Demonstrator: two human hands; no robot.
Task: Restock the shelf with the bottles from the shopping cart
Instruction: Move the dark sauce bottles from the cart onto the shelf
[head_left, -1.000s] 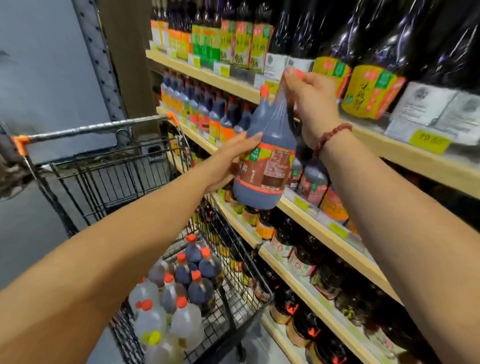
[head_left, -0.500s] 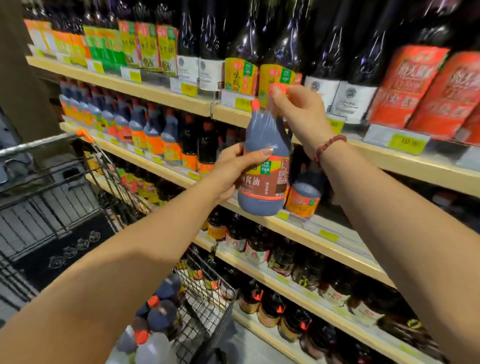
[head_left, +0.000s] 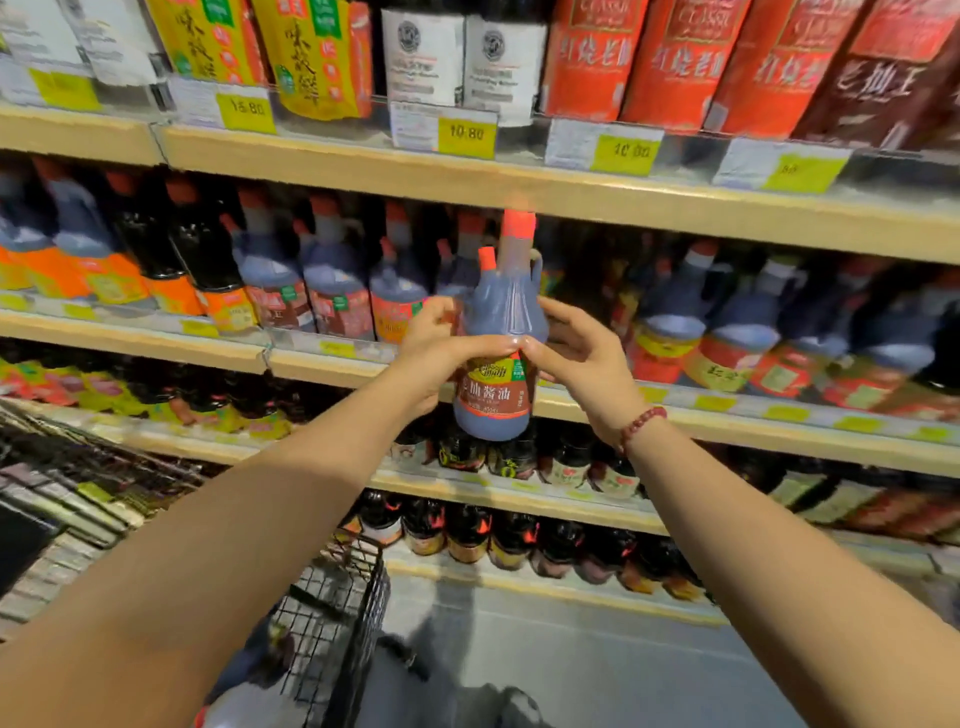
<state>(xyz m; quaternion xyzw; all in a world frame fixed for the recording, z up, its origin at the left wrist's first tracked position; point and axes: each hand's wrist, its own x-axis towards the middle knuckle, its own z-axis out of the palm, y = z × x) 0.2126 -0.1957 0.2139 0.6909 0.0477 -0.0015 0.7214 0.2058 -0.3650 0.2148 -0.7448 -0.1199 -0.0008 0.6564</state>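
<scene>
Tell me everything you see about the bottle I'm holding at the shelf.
The bottle looks like clear plastic filled with dark sauce, with an orange-red cap, a loop handle by the neck, and a brown-red label topped by a yellow-green band with Chinese characters. It is upright, in the air before the shelf edge, not resting. The left hand and right hand grip its middle, thumbs meeting above the label.

Tiers of pale wooden shelf boards (head_left: 571, 192) run across the view, small yellow price tags (head_left: 466, 136) along their front edges. Below the lowest board lies a smooth grey floor (head_left: 597, 665), evenly lit.
</scene>
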